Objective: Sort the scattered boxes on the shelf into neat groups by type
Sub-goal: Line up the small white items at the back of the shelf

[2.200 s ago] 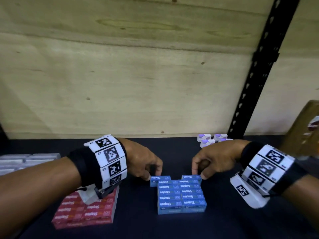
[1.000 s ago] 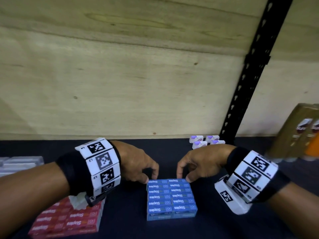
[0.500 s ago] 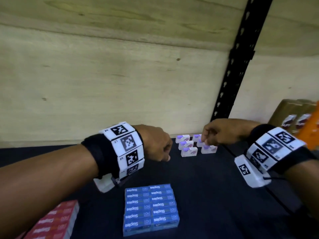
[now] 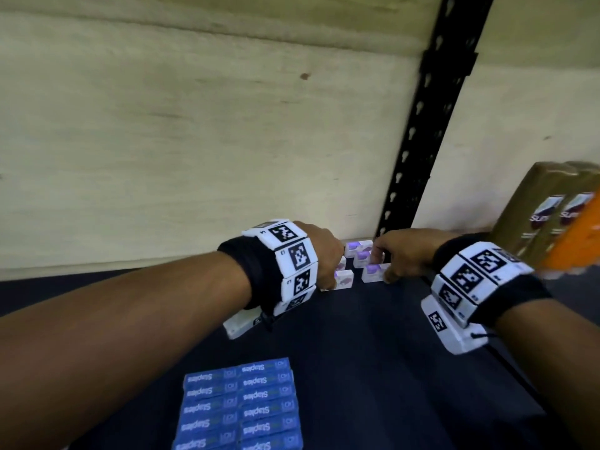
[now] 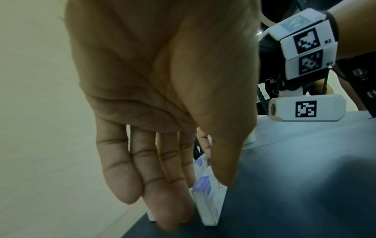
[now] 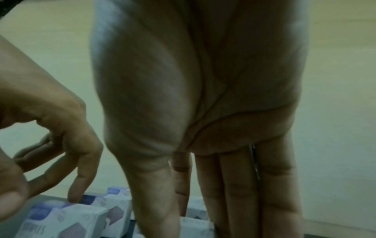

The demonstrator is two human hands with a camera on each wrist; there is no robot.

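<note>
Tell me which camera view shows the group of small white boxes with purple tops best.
The head view: the small white boxes with purple tops appear as a whole cluster between the left hand and right hand. The left wrist view shows only two or three behind the fingers; the right wrist view shows several, blurred and partly hidden.

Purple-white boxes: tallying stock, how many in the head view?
5 boxes: three beside the right hand, two by the left hand; hands may hide more.

left hand [image 4: 326, 258]: moved from the near edge of the blue Staples boxes [image 4: 239, 405] to the white-and-purple boxes [image 4: 363, 257] by the back wall, fingers extended at their left side.
right hand [image 4: 401, 254]: likewise moved to their right side, fingertips on them.
</note>
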